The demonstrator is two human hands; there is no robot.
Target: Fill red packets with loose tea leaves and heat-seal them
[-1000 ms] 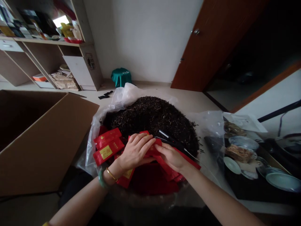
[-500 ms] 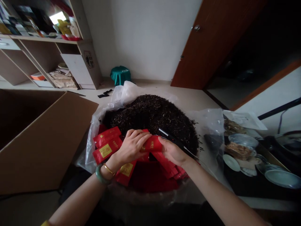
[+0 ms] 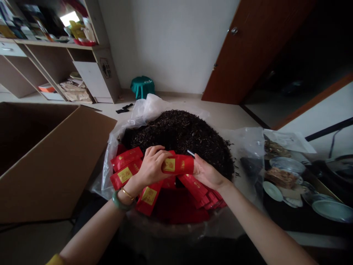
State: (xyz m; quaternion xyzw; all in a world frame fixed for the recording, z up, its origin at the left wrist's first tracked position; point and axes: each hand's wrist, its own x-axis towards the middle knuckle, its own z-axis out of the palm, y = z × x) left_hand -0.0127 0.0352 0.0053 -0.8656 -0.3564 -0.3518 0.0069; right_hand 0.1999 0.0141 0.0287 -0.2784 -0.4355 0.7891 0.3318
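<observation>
Between my two hands is a red packet (image 3: 180, 165) with a gold label. My left hand (image 3: 153, 163), with a jade bangle and a gold bracelet at its wrist, is closed on the packet's left end. Fingers of my right hand (image 3: 206, 171) grip its right end. Several similar red packets (image 3: 124, 175) lie to the left of my hands, and a fanned stack of red packets (image 3: 197, 189) lies below the right one. Behind is a large heap of dark dried tea leaves (image 3: 182, 129) in a clear plastic bag (image 3: 110, 154). A slim dark object with a pale strip (image 3: 191, 152) is mostly hidden behind my right hand.
An open cardboard box (image 3: 63, 154) stands at the left. On the right a dark tray holds pale dishes (image 3: 273, 191) and a clear bowl (image 3: 286, 164). A green-covered stool or bin (image 3: 142, 87) stands by the wall, near a brown door (image 3: 223, 55).
My left hand has shifted slightly left along the packet, uncovering its gold label. My right hand has moved a little right, hiding more of the slim dark object. The view has shifted slightly.
</observation>
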